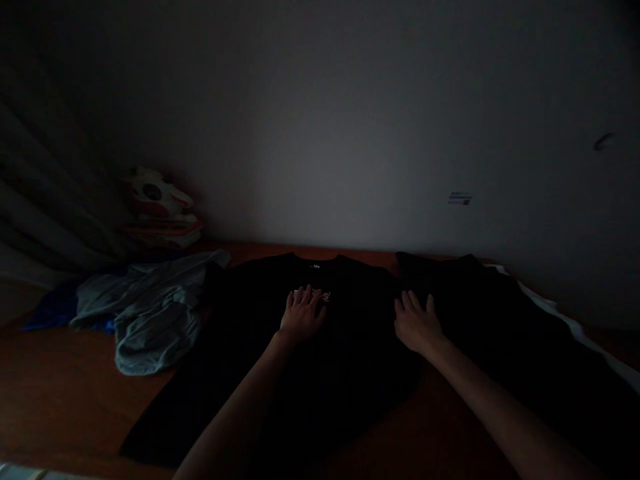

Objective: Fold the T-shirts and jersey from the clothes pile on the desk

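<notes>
Lying collar-away, the black shirt (pixel 350 360) is touched mid-chest by the left grip (pixel 301 316), at its right side by the right grip (pixel 416 324); both are spread, nothing held.

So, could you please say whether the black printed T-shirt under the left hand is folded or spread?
Spread: the black printed T-shirt lies broad and flat, with its neckline and chest print showing.
</notes>
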A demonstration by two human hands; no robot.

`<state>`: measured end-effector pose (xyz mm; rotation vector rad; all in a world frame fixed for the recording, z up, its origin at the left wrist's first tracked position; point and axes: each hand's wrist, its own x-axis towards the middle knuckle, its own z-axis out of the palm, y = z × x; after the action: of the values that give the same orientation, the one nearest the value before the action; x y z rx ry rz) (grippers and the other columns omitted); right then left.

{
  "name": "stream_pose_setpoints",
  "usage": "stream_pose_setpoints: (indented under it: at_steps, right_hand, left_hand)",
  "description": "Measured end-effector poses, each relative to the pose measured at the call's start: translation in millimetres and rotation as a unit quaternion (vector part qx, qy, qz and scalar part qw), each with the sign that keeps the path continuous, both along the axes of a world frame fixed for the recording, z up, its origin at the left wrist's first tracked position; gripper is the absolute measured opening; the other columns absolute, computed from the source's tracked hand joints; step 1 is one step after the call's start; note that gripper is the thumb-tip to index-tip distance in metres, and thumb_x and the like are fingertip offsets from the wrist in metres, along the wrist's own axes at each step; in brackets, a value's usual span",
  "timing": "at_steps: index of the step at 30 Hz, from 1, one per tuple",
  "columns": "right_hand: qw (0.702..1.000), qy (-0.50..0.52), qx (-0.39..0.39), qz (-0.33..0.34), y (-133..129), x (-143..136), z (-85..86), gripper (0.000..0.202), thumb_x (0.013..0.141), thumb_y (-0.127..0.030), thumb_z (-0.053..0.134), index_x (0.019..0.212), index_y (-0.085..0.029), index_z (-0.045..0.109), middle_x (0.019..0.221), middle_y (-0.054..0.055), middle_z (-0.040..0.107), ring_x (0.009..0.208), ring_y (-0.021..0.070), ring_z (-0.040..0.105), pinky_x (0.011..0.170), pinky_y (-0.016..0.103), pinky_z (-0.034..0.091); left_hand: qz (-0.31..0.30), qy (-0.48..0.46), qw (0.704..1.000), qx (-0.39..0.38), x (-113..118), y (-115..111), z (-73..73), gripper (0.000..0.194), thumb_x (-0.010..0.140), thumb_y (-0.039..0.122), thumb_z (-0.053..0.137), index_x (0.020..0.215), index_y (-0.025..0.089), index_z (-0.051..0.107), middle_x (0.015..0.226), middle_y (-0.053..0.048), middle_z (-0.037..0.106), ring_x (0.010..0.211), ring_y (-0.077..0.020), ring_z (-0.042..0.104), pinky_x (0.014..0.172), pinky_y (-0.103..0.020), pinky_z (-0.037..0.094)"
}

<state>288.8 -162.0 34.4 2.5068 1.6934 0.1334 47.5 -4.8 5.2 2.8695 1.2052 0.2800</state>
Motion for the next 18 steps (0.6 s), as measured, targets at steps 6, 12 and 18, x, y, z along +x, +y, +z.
stream_pose_setpoints:
  at_steps: [6, 12, 18]
  right_hand:
    - [0.966, 0.200, 0.106, 0.123, 14, -59, -6.9, 0.067, 0.099, -0.061, 0.039, 0.142, -0.012, 0.056, 0.144, 0.019, 0.059, 0.131, 0.0296, 0.057, 0.112, 0.044, 0.043]
    - [0.971, 0.182, 0.105, 0.114, 10, -55, -36.0, 0.070, 0.097, -0.065, 0.042, 0.146, -0.015, 0.053, 0.158, 0.018, 0.042, 0.148, 0.0364, 0.035, 0.119, 0.057, 0.030]
    - [0.962, 0.165, 0.162, 0.149, -8, -61, -28.9, 0.039, 0.102, -0.036, 0.040, 0.120, -0.021, 0.071, 0.134, 0.014, 0.067, 0.124, 0.0293, 0.063, 0.108, 0.047, 0.047]
  left_hand:
    - [0.014, -0.005, 1.000, -0.005, 12, 0, 3.8, 0.058, 0.101, 0.046, 0.040, 0.152, 0.018, 0.044, 0.159, -0.016, 0.042, 0.148, -0.0370, 0.036, 0.120, -0.058, 0.027]
    - [0.031, -0.063, 0.997, -0.011, 22, 3, 4.7, 0.049, 0.098, 0.039, 0.047, 0.141, 0.016, 0.054, 0.157, -0.017, 0.045, 0.146, -0.0346, 0.039, 0.121, -0.056, 0.027]
    - [-0.095, -0.109, 0.989, -0.006, -7, -2, 18.3, 0.039, 0.094, 0.026, 0.052, 0.132, 0.022, 0.058, 0.147, -0.011, 0.055, 0.136, -0.0264, 0.050, 0.114, -0.047, 0.040]
